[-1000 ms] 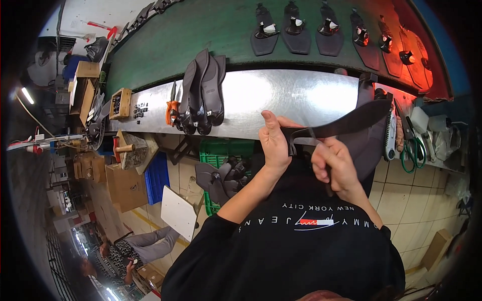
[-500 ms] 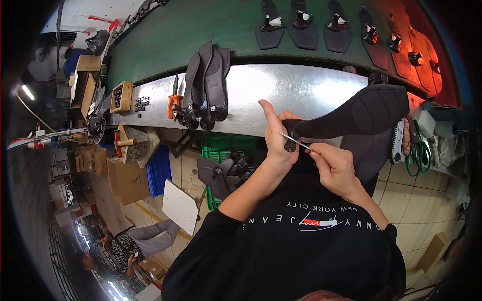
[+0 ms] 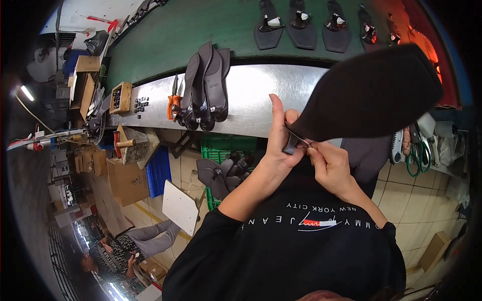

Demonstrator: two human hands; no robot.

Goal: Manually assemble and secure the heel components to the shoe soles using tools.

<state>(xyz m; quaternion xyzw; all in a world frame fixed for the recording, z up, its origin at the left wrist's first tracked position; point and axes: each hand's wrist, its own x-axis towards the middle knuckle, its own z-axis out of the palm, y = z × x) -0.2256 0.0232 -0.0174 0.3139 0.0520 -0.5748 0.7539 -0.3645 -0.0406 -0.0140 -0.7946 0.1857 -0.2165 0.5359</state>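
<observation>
A black pointed shoe sole (image 3: pixel 371 95) is held up close to the camera, its broad face toward me. My left hand (image 3: pixel 279 138) grips its narrow end, thumb raised. My right hand (image 3: pixel 327 163) pinches a thin dark strap (image 3: pixel 293 140) at that same end. Three dark soles (image 3: pixel 206 85) lie together on the metal bench (image 3: pixel 251 95) to the left.
A green conveyor (image 3: pixel 211 25) carries several black soles with straps (image 3: pixel 301 22). Green-handled scissors (image 3: pixel 414 153) lie at the right. A green crate (image 3: pixel 223 165) holds more soles under the bench. A seated person (image 3: pixel 130 246) is at lower left, among cardboard boxes (image 3: pixel 125 180).
The sole has been raised and turned toward the camera, so it looks much larger. Both hands stayed at its narrow end, working the strap.
</observation>
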